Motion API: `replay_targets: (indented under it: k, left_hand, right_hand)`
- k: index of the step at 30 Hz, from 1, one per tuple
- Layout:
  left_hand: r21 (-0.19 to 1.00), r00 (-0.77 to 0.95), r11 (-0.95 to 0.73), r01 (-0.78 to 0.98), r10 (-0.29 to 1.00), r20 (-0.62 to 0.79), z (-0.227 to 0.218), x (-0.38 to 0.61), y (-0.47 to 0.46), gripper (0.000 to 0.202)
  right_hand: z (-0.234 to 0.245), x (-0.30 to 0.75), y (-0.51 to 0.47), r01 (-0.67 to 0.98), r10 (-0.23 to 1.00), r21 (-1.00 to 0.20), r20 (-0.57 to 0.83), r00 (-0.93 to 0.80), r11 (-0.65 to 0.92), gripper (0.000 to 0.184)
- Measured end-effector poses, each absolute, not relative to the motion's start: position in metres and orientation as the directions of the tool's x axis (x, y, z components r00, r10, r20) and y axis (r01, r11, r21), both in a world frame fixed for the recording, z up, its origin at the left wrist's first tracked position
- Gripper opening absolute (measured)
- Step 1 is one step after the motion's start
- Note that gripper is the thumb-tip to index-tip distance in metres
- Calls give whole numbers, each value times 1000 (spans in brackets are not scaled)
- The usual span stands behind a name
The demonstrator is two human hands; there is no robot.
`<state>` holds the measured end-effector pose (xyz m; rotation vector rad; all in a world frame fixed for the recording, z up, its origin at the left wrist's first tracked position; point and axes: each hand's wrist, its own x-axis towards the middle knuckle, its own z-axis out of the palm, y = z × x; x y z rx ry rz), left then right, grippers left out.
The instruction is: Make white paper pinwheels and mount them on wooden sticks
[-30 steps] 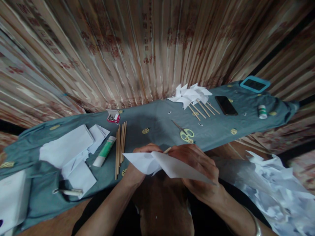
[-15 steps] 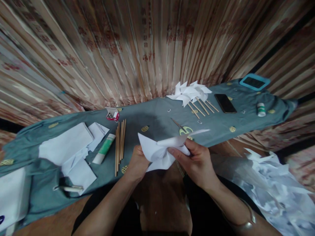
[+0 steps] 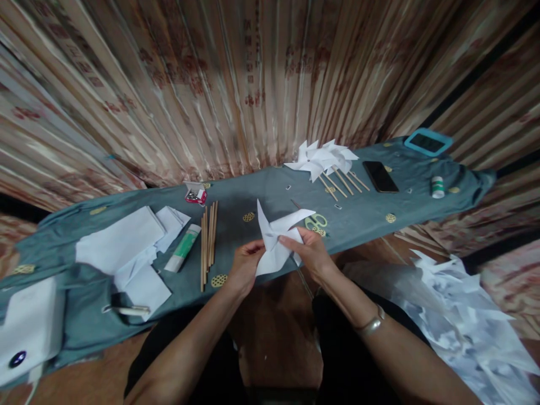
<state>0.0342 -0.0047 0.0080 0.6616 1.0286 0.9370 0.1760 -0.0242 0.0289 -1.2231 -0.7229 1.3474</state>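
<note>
While left hand (image 3: 245,265) and right hand (image 3: 314,254) pinch paper pinwheel (image 3: 271,260), green tube label (image 3: 185,243) unreadable.

Nothing can be read: reddish marks (image 3: 253,100) on the curtain (image 3: 228,129) past the far edge of the desk (image 3: 265,191) are blurred.
</note>
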Motion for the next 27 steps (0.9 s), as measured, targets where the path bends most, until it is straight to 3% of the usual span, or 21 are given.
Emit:
replay_targets:
  k: [9, 16, 27]
  left_hand:
    - [777, 175, 492, -393, 869, -463, 10, 31, -8, 39]
    - [761, 133, 508, -404, 856, -500, 2, 28, -5, 39]
    - [747, 201, 512, -423, 858, -473, -1, 29, -3, 36]
  right_hand:
    - [26, 169, -21, -432, 916, -852, -381, 123, -296, 40]
    - [17, 165, -18, -456, 910, -832, -401, 104, -315, 42]
    - [19, 171, -16, -430, 913, -837, -402, 64, -338, 38]
